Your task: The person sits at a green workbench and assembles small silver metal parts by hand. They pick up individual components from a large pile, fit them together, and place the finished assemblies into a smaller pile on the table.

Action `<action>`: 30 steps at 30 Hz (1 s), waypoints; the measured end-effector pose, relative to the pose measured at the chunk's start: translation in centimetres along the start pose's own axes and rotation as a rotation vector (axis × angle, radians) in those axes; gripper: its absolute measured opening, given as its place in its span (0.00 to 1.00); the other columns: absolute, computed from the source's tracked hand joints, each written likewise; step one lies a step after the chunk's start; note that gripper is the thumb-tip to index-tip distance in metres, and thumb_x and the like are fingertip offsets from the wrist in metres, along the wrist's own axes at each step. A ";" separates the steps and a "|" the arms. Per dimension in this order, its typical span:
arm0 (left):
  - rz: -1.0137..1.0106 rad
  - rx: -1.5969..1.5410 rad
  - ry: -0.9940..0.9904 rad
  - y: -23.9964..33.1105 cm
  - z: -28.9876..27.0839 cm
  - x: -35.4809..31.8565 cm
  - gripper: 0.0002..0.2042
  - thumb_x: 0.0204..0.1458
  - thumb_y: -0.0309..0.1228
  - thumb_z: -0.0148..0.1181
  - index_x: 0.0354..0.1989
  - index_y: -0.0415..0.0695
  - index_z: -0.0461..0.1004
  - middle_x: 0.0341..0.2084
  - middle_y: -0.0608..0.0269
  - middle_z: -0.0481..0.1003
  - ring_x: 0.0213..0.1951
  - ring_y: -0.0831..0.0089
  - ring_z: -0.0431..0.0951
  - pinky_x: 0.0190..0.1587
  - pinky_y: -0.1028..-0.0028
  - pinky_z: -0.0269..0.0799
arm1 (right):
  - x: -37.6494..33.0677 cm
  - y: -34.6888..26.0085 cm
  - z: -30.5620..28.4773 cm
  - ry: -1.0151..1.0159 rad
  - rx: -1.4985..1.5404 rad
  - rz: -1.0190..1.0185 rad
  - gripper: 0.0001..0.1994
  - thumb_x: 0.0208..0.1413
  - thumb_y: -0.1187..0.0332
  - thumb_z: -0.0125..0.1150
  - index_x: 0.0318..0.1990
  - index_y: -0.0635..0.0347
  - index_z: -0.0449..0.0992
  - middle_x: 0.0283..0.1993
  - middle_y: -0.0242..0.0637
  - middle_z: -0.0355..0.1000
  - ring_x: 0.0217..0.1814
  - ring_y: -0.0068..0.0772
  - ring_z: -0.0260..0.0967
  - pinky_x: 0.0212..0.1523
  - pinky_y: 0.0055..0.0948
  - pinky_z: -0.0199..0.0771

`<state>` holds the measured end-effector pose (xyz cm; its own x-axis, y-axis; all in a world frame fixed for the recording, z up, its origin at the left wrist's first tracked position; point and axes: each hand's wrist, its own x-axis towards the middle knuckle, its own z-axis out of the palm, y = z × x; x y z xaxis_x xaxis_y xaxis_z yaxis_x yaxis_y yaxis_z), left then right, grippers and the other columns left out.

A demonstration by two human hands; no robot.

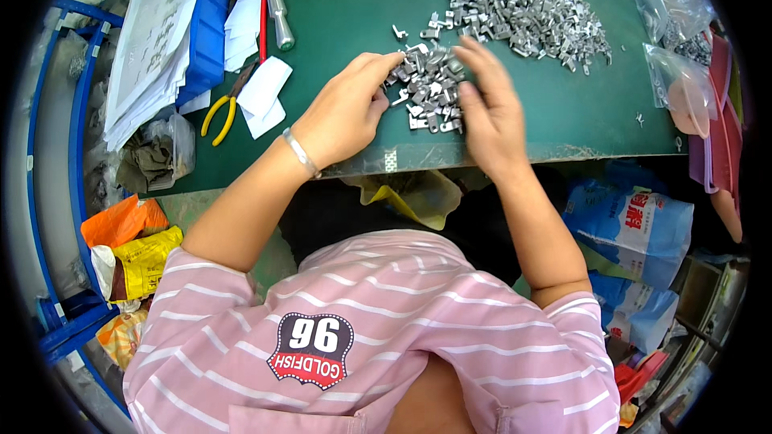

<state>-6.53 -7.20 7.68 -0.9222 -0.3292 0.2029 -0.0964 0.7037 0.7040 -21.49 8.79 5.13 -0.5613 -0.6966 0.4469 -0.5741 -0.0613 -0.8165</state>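
Between my two hands lies a small heap of bent grey metal clips on the green table, close to its front edge. My left hand cups the heap's left side, its fingers stretched toward the clips and its thumb apart. On the opposite side my right hand is partly blurred, with fingers extended and thumb spread from them; it seems to hold nothing. Whether the fingertips touch the clips I cannot tell. Farther back spreads a much larger pile of the same clips.
Yellow-handled pliers, white paper slips and a screwdriver lie left on the green table. A blue bin holds papers. Clear plastic bags sit at the right edge. Below the front edge hangs a yellowish plastic bag.
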 end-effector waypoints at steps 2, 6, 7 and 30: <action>-0.009 0.059 0.151 0.8 0.1 -1.7 0.21 0.49 0.14 0.61 0.54 0.39 0.72 0.46 0.55 0.70 0.37 0.68 0.77 0.42 0.72 0.74 | -0.8 0.0 -1.9 0.049 -0.141 -0.009 0.13 0.58 0.79 0.55 0.51 0.64 0.76 0.52 0.45 0.73 0.53 0.40 0.71 0.54 0.36 0.70; 0.201 0.138 0.122 1.3 1.8 -2.9 0.13 0.46 0.22 0.69 0.41 0.41 0.76 0.40 0.54 0.72 0.40 0.59 0.76 0.41 0.68 0.74 | -3.1 -1.4 -2.2 -0.048 -0.209 0.057 0.09 0.52 0.76 0.66 0.41 0.62 0.77 0.38 0.40 0.75 0.40 0.40 0.72 0.40 0.36 0.72; 0.177 0.132 0.109 1.6 2.6 -2.8 0.13 0.45 0.22 0.70 0.40 0.40 0.76 0.39 0.55 0.73 0.40 0.57 0.76 0.41 0.66 0.74 | -3.4 -1.7 -1.7 -0.084 -0.248 0.037 0.09 0.51 0.76 0.67 0.40 0.62 0.77 0.38 0.40 0.75 0.40 0.42 0.72 0.40 0.37 0.71; 0.161 -0.036 0.194 1.5 2.8 -3.4 0.09 0.50 0.16 0.62 0.40 0.37 0.79 0.35 0.55 0.76 0.34 0.63 0.78 0.36 0.70 0.75 | -5.7 -1.8 -0.8 -0.128 -0.106 -0.408 0.16 0.39 0.84 0.64 0.40 0.65 0.80 0.40 0.45 0.76 0.39 0.45 0.74 0.41 0.38 0.77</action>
<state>-4.57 -3.29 6.17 -0.8354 -0.3316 0.4384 0.0625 0.7351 0.6751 -17.76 13.42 4.38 -0.2020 -0.7138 0.6706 -0.7951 -0.2804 -0.5378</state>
